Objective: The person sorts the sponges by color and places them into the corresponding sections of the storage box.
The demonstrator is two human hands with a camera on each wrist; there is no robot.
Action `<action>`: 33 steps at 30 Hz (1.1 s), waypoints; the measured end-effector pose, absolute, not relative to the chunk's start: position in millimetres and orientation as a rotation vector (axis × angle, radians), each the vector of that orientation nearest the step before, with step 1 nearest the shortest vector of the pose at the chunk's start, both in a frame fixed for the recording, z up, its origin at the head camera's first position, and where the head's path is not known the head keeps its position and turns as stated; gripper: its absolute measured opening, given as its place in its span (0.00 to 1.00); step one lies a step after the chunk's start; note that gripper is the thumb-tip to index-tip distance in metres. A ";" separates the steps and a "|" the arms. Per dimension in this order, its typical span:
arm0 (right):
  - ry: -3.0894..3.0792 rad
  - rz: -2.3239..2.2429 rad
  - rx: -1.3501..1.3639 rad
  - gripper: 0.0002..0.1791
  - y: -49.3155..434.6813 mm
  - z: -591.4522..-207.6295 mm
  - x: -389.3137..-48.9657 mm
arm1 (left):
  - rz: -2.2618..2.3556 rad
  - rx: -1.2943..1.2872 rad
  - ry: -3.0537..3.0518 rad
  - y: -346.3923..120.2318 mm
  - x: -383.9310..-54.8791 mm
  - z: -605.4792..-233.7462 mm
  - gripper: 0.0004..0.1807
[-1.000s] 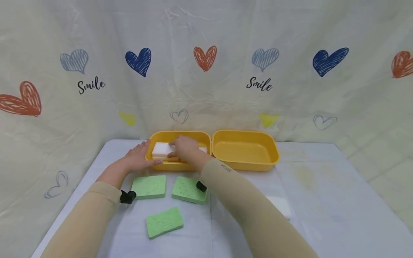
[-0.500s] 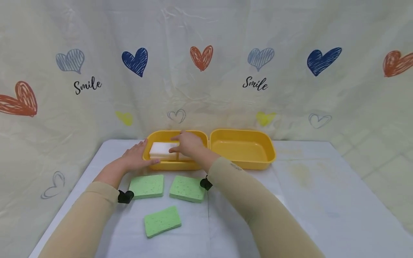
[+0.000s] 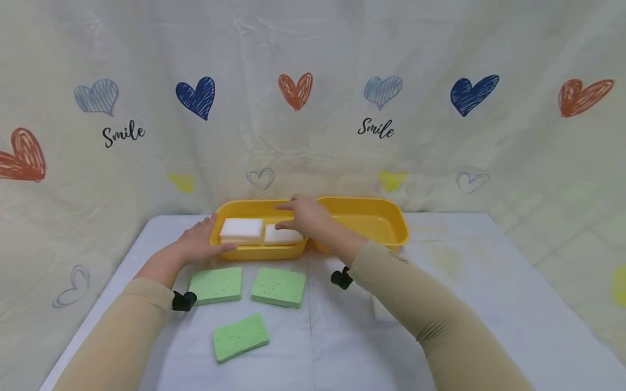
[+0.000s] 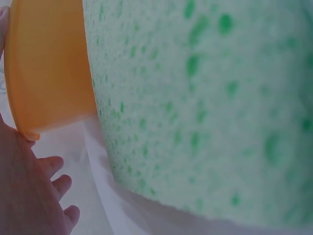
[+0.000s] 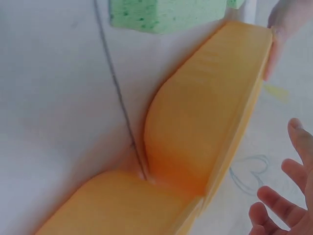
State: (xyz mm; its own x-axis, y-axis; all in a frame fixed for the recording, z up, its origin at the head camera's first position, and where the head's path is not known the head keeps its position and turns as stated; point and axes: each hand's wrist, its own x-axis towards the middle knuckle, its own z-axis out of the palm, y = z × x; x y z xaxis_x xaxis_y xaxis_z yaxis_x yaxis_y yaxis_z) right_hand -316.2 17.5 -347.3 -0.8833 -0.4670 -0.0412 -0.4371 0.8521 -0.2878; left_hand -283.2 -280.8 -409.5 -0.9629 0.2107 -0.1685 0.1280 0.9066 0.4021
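In the head view, the left hand (image 3: 198, 243) is laid, fingers spread, against the left end of the left yellow tray (image 3: 264, 252), mid-frame. Inside that tray two white blocks are seen side by side, parted by a narrow divider: the left block (image 3: 241, 228) fully exposed, the right block (image 3: 281, 235) partly covered by the right hand (image 3: 315, 220), whose fingers are held wide; whether the block is touched cannot be told. The right yellow tray (image 3: 369, 222), right of centre, is partly masked by the same hand. Three green sponges (image 3: 279, 287) are scattered lower left of centre, two in a row, one lower and askew. A white piece (image 3: 380, 309), lower right, is half hidden by the right sleeve (image 3: 435, 320).
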 end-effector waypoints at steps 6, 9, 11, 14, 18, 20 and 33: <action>2.945 -0.486 -0.674 0.34 54.9 -346.4 -300.7 | 0.593 0.255 2.855 -280.0 -279.7 -405.6 0.66; 2.953 -0.501 -0.680 0.33 74.2 -346.6 -291.0 | 0.593 0.262 2.856 -280.4 -279.5 -405.8 0.64; 2.950 -0.504 -0.660 0.32 88.0 -346.2 -283.5 | 0.593 0.257 2.849 -280.0 -279.8 -406.1 0.64; 2.950 -0.487 -0.640 0.33 110.0 -346.5 -271.7 | 0.583 0.249 2.840 -278.5 -279.9 -405.1 0.64; 2.963 -0.463 -0.663 0.32 140.7 -349.2 -255.7 | 0.566 0.230 2.828 -276.7 -280.5 -404.7 0.66; 2.958 -0.455 -0.655 0.31 154.3 -350.5 -247.2 | 0.564 0.223 2.828 -277.6 -280.9 -406.2 0.66; 2.886 -0.426 -0.627 0.35 225.0 -366.7 -202.6 | 0.555 0.238 2.836 -279.9 -283.0 -410.1 0.68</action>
